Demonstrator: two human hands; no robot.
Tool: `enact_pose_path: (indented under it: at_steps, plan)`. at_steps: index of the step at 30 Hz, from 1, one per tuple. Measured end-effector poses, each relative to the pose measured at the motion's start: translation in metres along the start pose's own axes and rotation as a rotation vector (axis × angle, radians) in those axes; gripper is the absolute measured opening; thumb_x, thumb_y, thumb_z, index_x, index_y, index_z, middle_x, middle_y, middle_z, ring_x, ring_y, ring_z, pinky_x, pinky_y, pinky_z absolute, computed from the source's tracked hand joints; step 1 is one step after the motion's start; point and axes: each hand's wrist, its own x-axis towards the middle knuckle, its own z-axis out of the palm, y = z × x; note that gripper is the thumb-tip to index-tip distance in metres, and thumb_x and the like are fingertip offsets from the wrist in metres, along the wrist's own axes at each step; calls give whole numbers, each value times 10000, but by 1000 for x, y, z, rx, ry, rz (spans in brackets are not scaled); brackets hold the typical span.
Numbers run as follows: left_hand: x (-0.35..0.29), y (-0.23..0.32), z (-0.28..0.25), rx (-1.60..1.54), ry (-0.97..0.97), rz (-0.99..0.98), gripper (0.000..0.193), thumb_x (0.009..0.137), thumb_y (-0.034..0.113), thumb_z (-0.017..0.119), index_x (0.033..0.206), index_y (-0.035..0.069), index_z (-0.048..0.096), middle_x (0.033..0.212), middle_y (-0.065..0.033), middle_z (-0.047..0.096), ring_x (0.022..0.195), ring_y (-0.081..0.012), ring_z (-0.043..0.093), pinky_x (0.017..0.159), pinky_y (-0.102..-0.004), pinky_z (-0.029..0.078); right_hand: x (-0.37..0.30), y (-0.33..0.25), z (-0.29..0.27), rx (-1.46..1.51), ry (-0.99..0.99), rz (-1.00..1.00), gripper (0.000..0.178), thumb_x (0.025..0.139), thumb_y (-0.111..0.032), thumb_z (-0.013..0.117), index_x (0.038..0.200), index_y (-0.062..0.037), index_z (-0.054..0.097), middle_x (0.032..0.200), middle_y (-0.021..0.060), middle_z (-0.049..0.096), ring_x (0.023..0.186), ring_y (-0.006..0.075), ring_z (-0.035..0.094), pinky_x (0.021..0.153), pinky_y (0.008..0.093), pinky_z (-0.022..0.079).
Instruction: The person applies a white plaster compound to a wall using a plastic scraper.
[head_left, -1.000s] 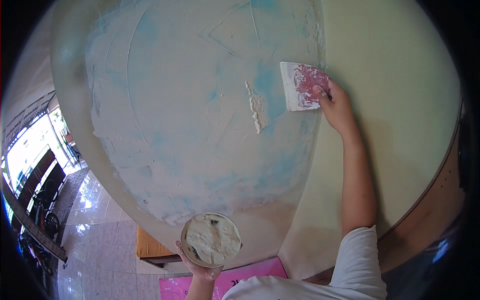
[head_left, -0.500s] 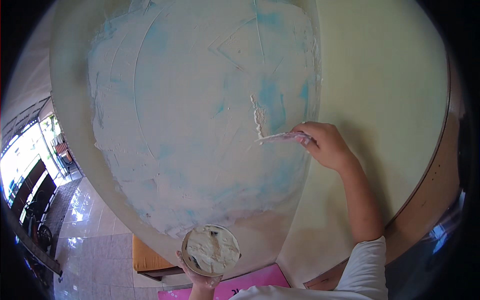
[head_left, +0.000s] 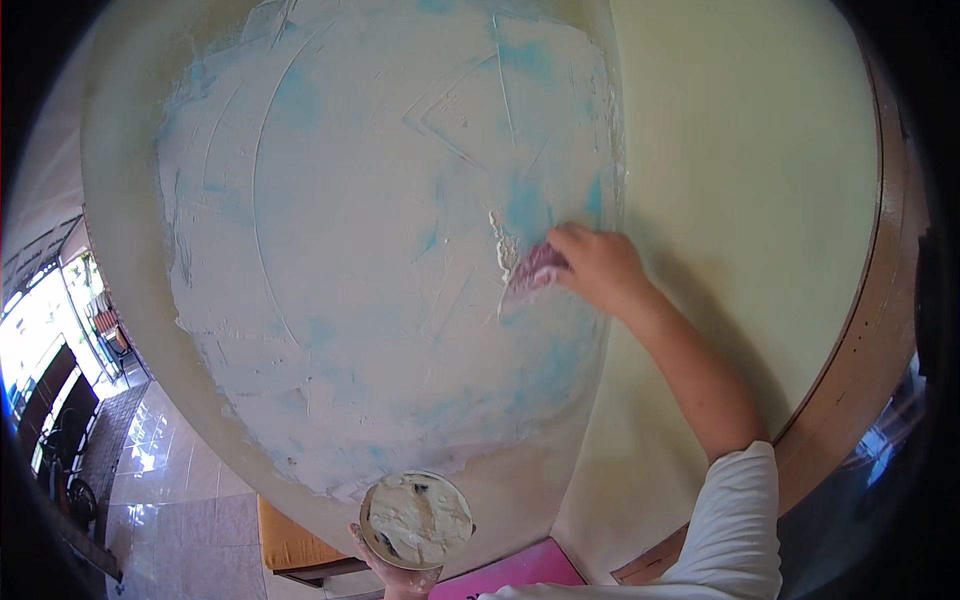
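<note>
My right hand is closed around a pinkish, putty-smeared spreader. The spreader's lower edge lies against the wall, which carries a patchy whitish coat with pale blue showing through. Beside the blade runs a thick, raw ridge of putty. Low in the picture, my left hand supports a round bowl from below and its left side. Off-white putty fills much of the bowl, with a few dark spots near its edge. Most of the left fingers are hidden beneath it.
A pale green wall meets the coated one at a corner on the right. Below stand an orange-cushioned bench and a pink panel. Tiled floor leads left toward a bright opening with a dark gate.
The spreader has turned from nearly level to a steep tilt, its face now toward the wall. My right hand has shifted slightly left and up. The bowl sits a little lower in view.
</note>
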Motion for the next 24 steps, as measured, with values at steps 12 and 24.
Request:
enact_pose_path:
  at_steps: [12, 24]
  plan:
    - [5, -2, 20, -258, 55, -22, 770, 858, 752, 469, 1475, 296, 404, 1522, -75, 390, 1362, -415, 398, 971, -837, 279, 88, 36, -78, -16, 362, 263, 417, 863, -393, 722, 1046, -63, 546, 959, 155, 690, 869, 389, 664, 739, 471, 517]
    - [8, 7, -47, 521, -86, 211, 800, 850, 777, 448, 1490, 303, 368, 1531, -77, 352, 1370, -415, 369, 969, -850, 259, 10, 3, -8, -131, -8, -105, 358, 778, -292, 785, 974, -100, 556, 848, 102, 635, 831, 330, 666, 684, 435, 522]
